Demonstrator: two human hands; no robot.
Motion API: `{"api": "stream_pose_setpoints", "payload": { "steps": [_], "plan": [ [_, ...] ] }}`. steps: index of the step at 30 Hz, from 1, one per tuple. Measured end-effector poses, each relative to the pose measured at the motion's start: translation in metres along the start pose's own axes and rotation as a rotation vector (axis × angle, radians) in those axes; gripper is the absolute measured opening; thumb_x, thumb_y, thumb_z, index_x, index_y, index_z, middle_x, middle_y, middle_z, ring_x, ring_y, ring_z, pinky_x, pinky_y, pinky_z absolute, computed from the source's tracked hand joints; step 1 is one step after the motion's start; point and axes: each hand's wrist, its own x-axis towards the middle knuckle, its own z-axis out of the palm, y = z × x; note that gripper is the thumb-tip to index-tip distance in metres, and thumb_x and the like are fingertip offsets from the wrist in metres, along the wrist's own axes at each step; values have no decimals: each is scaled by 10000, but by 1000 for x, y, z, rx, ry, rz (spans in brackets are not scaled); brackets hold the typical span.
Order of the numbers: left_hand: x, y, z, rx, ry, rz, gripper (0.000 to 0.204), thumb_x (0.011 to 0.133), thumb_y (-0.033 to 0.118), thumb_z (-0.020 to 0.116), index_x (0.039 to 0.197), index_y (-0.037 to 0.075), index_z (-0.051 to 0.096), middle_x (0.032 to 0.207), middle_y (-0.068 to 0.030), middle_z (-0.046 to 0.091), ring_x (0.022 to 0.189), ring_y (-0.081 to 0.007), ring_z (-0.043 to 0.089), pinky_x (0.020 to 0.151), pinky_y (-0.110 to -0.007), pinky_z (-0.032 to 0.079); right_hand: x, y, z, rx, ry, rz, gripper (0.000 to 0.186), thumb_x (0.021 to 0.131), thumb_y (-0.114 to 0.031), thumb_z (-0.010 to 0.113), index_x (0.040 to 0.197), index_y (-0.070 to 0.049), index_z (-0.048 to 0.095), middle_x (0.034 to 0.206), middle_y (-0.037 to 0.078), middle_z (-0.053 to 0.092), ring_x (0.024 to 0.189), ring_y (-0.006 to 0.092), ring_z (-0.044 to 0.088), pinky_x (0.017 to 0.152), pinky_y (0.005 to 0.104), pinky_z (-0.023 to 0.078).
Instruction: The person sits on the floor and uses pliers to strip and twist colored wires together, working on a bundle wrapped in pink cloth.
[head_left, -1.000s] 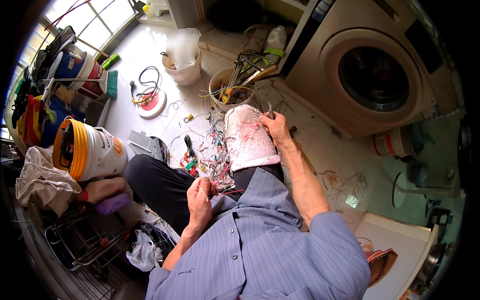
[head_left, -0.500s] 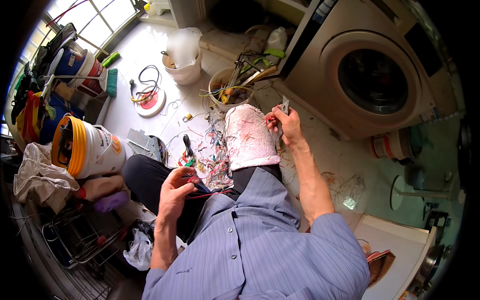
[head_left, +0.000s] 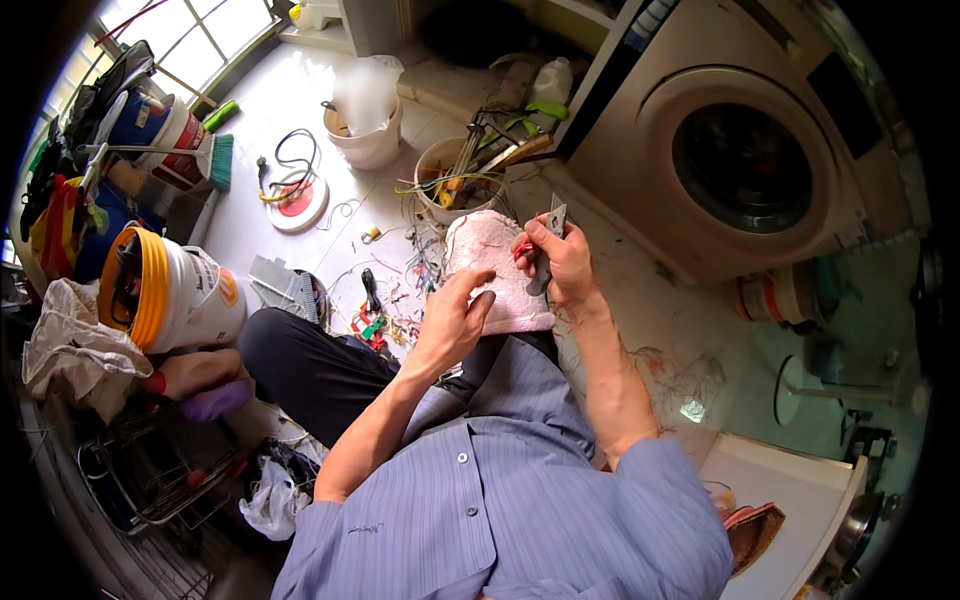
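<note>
My right hand (head_left: 567,262) is closed around a grey utility knife (head_left: 557,214), its flat metal end sticking up above the fingers. A short bunch of red wire (head_left: 522,251) shows at the fingertips of that same hand. My left hand (head_left: 453,318) hovers over the left side of a pink towel (head_left: 510,298), with thumb and forefinger apart and nothing visible between them. The towel is draped over my right knee and has red bits of wire on it. Tangled wire scraps (head_left: 405,318) lie on the floor left of the towel.
A bucket of tools (head_left: 440,170) and a white bin (head_left: 368,145) stand ahead. At the left is a white bucket with a yellow rim (head_left: 205,305). A front-loading washing machine (head_left: 655,150) fills the far right. A cable lies across a round lid (head_left: 310,212).
My left hand has moved right and forward from my lap to the towel; the red wire that trailed from it no longer shows there. My right hand has come slightly nearer and left.
</note>
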Motion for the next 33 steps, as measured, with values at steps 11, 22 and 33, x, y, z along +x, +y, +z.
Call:
{"api": "stream_pose_setpoints", "payload": {
  "steps": [11, 22, 33],
  "plan": [
    [1, -3, 11, -551, -95, -455, 184, 932, 142, 656, 1000, -22, 705, 818, -35, 680, 709, -92, 600, 654, -247, 499, -5, 12, -11, -30, 47, 81, 214, 975, -231, 692, 968, -29, 621, 787, 97, 692, 568, 117, 627, 477, 225, 434],
    [-1, -4, 13, -440, -78, -453, 141, 938, 116, 645, 954, -16, 690, 800, -28, 667, 680, -82, 598, 595, -239, 486, -29, 18, 0, -504, -151, 142, 195, 872, -187, 778, 850, -21, 679, 705, -37, 594, 620, 37, 495, 544, 247, 404],
    [-2, 1, 13, -583, -46, -520, 103, 931, 112, 646, 908, 12, 657, 730, 7, 604, 595, -72, 538, 519, -226, 427, -33, 26, -1, -330, 45, 137, 141, 878, -104, 689, 767, -34, 637, 660, -15, 587, 551, 52, 502, 498, 239, 385]
  ]
}}
